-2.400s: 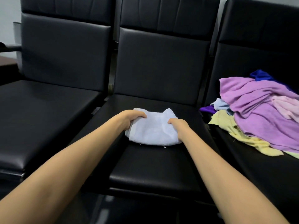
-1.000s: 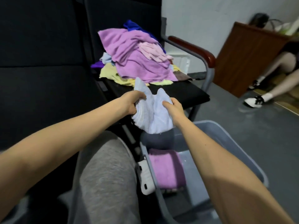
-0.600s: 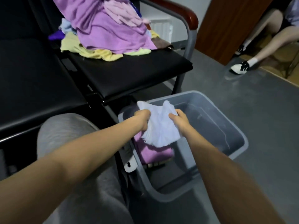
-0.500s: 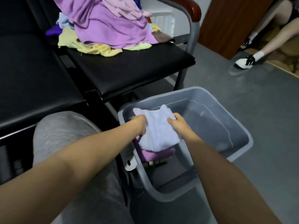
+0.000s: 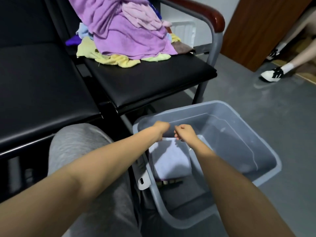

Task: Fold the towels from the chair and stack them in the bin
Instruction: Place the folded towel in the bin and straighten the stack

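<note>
The folded pale-blue towel [image 5: 171, 161] lies in the near left corner of the grey plastic bin [image 5: 222, 134], on top of a purple towel of which only a sliver [image 5: 162, 179] shows. My left hand [image 5: 160, 130] and my right hand [image 5: 184, 134] are inside the bin, close together. Their curled fingers pinch the towel's far edge. A heap of unfolded towels [image 5: 130, 35], purple, pink, yellow and blue, sits on the black chair seat [image 5: 153, 79] behind the bin.
The bin stands on the grey floor by the chair's front leg. My knee in grey trousers [image 5: 82, 147] is to its left. A chair armrest [image 5: 205, 12] rises at the back. Another person's foot [image 5: 271, 76] rests on the floor at right.
I carried the folded towel from the middle seat to the bin and lowered it. It now lies flat on the purple towel, and my hands have sunk below the rim.
</note>
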Demonstrator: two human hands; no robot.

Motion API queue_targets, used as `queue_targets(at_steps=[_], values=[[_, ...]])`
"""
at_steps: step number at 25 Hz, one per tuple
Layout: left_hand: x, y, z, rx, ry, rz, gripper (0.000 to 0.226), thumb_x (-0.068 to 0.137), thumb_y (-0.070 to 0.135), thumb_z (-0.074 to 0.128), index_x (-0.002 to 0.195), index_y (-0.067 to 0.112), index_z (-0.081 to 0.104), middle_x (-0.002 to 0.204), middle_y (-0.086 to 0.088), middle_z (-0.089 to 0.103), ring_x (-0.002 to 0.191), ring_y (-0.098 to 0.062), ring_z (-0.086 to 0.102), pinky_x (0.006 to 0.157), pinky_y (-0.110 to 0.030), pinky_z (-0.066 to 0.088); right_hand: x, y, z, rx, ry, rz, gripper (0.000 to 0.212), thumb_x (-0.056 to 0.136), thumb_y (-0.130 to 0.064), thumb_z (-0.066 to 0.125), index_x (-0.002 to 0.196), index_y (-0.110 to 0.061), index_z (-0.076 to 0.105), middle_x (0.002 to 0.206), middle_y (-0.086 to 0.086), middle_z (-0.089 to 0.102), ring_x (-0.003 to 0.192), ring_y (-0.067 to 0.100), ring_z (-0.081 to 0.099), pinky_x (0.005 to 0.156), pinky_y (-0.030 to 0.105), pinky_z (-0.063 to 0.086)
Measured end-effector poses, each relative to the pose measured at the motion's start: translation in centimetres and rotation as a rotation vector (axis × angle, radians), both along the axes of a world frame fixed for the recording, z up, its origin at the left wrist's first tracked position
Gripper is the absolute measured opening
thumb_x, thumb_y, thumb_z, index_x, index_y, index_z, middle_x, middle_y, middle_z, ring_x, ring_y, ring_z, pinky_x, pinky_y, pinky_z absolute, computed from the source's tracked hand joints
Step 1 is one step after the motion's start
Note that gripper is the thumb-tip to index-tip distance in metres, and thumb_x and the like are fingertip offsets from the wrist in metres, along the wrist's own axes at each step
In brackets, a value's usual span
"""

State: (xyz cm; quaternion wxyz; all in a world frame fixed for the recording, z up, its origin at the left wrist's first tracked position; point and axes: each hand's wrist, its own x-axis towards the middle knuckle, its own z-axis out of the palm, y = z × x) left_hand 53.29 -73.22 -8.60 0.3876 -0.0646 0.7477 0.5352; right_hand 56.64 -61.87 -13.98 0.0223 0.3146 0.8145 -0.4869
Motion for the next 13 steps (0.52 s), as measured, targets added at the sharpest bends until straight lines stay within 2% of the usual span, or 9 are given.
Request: queue_targets(at_steps=[1,2,4,6,8,11,13], values=[[-0.3,0.1,0.4,0.076,0.002,0.038,0.016,0.095,0.006,0.045,0.081,0.006,0.054,0.073,-0.009,0.047,0.062,-0.02,0.044,0.057,-0.025,0.037,-0.5,-0.7,0.9,-0.021,0.038,0.004,0.041,0.096,-0.018,0.045,0.056,-0.012,0.046,0.05,0.005,0.05,0.036,0.01,0.043,0.042,0.019,0.035],[-0.7,-0.1,1.3,0.157,0.014,0.072,0.023,0.092,0.004,0.046,0.07,0.009,0.049,0.06,-0.006,0.046,0.052,-0.017,0.044,0.05,-0.022,0.034,-1.2,-1.5,2.1,-0.016,0.082,0.01,0.044,0.097,-0.021,0.045,0.054,-0.012,0.047,0.042,0.0,0.048,0.032,0.006,0.041,0.042,0.019,0.035],[-2.2,-0.4,3.0,0.259,0.077,0.078,0.026,0.092,0.002,0.045,0.067,0.011,0.05,0.05,-0.003,0.051,0.049,-0.013,0.047,0.05,-0.02,0.037,-2.8,-2.7,4.7,-0.003,0.211,0.008,0.048,0.098,-0.022,0.045,0.051,-0.014,0.045,0.034,-0.008,0.045,0.032,0.002,0.04,0.043,0.017,0.033],[-3.9,-1.6,5.7,0.328,0.117,0.062,0.023,0.093,0.005,0.043,0.073,0.011,0.053,0.058,-0.003,0.056,0.056,-0.013,0.048,0.055,-0.022,0.041,-4.5,-3.8,7.4,0.017,0.336,0.004,0.048,0.098,-0.021,0.047,0.05,-0.017,0.048,0.043,-0.008,0.05,0.043,0.001,0.044,0.048,0.019,0.034],[-5.9,-3.1,7.8,0.364,0.178,0.036,0.016,0.093,0.008,0.045,0.082,0.011,0.055,0.07,-0.004,0.056,0.059,-0.012,0.05,0.058,-0.021,0.044,-6.2,-5.0,9.9,0.04,0.423,0.026,0.049,0.097,-0.023,0.049,0.048,-0.02,0.049,0.049,-0.004,0.052,0.049,0.005,0.044,0.054,0.027,0.034],[-8.9,-5.7,10.8,0.35,0.307,0.025,0.012,0.091,0.008,0.046,0.083,0.013,0.054,0.075,-0.002,0.058,0.063,-0.012,0.053,0.064,-0.023,0.046,-9.2,-7.2,13.0,0.063,0.495,0.075,0.052,0.097,-0.024,0.048,0.046,-0.025,0.047,0.037,-0.011,0.049,0.046,0.002,0.044,0.052,0.023,0.033],[-10.9,-7.3,12.3,0.318,0.405,0.041,0.013,0.091,0.008,0.047,0.082,0.014,0.054,0.073,-0.001,0.058,0.063,-0.012,0.054,0.066,-0.024,0.046,-11.5,-8.7,14.5,0.104,0.519,0.11,0.054,0.097,-0.026,0.048,0.044,-0.026,0.043,0.037,-0.009,0.048,0.049,0.006,0.046,0.052,0.025,0.033]])
